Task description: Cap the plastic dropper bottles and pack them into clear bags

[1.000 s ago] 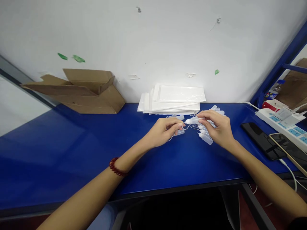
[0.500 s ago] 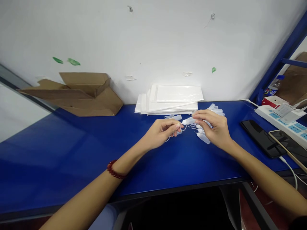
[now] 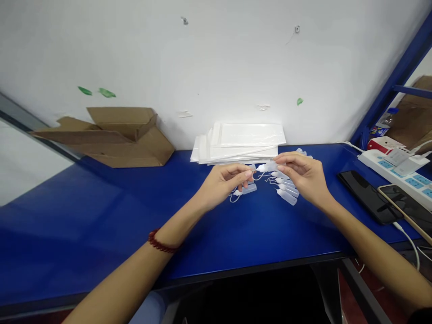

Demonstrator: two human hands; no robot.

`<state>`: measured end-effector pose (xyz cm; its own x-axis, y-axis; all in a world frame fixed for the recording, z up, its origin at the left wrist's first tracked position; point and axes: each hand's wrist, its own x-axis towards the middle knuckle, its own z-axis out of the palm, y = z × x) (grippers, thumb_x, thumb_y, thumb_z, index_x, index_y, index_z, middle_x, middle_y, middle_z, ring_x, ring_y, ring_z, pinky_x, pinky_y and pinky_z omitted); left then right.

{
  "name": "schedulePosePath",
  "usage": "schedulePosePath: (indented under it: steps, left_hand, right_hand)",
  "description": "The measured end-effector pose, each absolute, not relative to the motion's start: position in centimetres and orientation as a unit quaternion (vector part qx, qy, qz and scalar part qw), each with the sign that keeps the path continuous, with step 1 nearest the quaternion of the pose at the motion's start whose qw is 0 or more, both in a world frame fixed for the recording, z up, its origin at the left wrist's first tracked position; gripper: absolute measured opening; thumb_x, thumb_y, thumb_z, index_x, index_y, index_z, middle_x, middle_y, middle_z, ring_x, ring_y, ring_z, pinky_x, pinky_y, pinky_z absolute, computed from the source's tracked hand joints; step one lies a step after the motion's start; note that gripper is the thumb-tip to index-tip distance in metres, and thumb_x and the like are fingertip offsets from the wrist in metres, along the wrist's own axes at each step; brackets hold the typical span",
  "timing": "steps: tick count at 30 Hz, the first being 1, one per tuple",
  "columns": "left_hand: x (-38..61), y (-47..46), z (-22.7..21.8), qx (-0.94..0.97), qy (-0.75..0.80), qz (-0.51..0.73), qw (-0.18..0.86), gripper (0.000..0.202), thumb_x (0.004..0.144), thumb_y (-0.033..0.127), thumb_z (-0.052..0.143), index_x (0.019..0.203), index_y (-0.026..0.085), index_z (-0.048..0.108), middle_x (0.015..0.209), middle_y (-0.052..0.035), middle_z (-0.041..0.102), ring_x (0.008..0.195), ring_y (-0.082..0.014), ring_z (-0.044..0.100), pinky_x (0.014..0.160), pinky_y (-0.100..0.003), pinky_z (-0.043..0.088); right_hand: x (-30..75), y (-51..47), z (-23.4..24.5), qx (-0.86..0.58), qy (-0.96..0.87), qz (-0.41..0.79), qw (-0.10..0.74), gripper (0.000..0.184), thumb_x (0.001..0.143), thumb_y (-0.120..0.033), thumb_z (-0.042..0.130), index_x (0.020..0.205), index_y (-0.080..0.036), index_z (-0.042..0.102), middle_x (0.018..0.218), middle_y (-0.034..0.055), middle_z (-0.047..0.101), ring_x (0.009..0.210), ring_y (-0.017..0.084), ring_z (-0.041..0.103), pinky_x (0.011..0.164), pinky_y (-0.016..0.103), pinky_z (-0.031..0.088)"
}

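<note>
While both hands meet over the middle of the shiny blue table (image 3: 101, 216), 1 small clear plastic squeeze bottle with a pointed tip (image 3: 269, 167) is held up in the air between them. The right hand (image 3: 303, 175) pinches its body with thumb and fingers. The left hand (image 3: 224, 182) pinches at the tip end, with its other fingers curled in.

I think this bottle is only part way through its turn. At 6 o'clock from it, 1 more clear bottle with a thin white loop (image 3: 248, 189) lies by itself on the table, so it may be done. At 5 o'clock, a small heap of the same clear bottles (image 3: 286, 192) lies on the table, and these look like the ones left to do. The stack of flat white plastic bags (image 3: 243, 141) at 12 o'clock looks untouched.

Some things are hard to see. The very tip of the held bottle is hidden by the left fingers (image 3: 245, 173). The right hand covers part of the heap, so I cannot count it. A gold-edged phone (image 3: 408, 207) at 3 o'clock is cut off by the edge.
</note>
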<state>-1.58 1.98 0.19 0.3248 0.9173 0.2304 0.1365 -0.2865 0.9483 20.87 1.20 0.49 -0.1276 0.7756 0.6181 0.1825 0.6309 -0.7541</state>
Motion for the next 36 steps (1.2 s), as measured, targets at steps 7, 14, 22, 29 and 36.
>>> schedulePosePath:
  steps: [7, 14, 22, 29, 36]
  left_hand:
    - [-1.2, 1.3, 0.8, 0.681, 0.391, 0.418, 0.458, 0.029, 0.076, 0.043, 0.076, 0.072, 0.015, 0.074, 0.063, -0.0032, 0.067, 0.055, -0.0122, 0.057, 0.054, -0.025, 0.049]
    - [-1.3, 1.3, 0.5, 0.702, 0.397, 0.390, 0.444, 0.022, 0.077, 0.037, 0.073, 0.072, 0.016, 0.076, 0.064, -0.0041, 0.069, 0.055, -0.0125, 0.057, 0.052, -0.024, 0.048]
    - [-1.4, 1.2, 0.2, 0.715, 0.397, 0.383, 0.428, 0.023, 0.079, 0.036, 0.070, 0.072, 0.015, 0.076, 0.065, -0.0054, 0.069, 0.055, -0.0133, 0.058, 0.050, -0.024, 0.046]
    - [-1.7, 1.2, 0.4, 0.740, 0.384, 0.375, 0.405, 0.023, 0.079, 0.036, 0.069, 0.073, 0.015, 0.076, 0.064, -0.0057, 0.069, 0.056, -0.0147, 0.059, 0.049, -0.025, 0.045]
    - [-1.7, 1.5, 0.6, 0.716, 0.385, 0.388, 0.435, 0.029, 0.080, 0.040, 0.065, 0.069, 0.014, 0.073, 0.062, -0.0055, 0.068, 0.056, -0.0148, 0.059, 0.055, -0.027, 0.048]
  right_hand:
    - [21.2, 1.1, 1.1, -0.395, -0.790, 0.244, 0.401, 0.018, 0.089, -0.022, 0.059, 0.097, -0.014, 0.073, 0.075, 0.0042, 0.070, 0.067, 0.016, 0.063, 0.065, 0.031, 0.051]
    - [21.3, 1.6, -0.3, -0.317, -0.865, 0.071, 0.383, 0.022, 0.092, -0.014, 0.053, 0.104, -0.015, 0.071, 0.093, 0.0113, 0.074, 0.084, 0.023, 0.068, 0.075, 0.039, 0.056]
    - [20.9, 1.4, -1.4, -0.267, -0.867, -0.017, 0.421, 0.023, 0.094, -0.011, 0.049, 0.108, -0.013, 0.067, 0.099, 0.0136, 0.073, 0.089, 0.023, 0.070, 0.076, 0.037, 0.060]
    - [20.6, 1.3, -1.5, -0.283, -0.866, -0.007, 0.412, 0.025, 0.092, -0.007, 0.050, 0.108, -0.015, 0.067, 0.100, 0.0109, 0.073, 0.092, 0.021, 0.069, 0.079, 0.036, 0.059]
    - [20.4, 1.1, -0.9, -0.279, -0.861, 0.017, 0.425, 0.021, 0.094, -0.012, 0.052, 0.107, -0.015, 0.068, 0.099, 0.0108, 0.074, 0.090, 0.020, 0.070, 0.078, 0.036, 0.059]
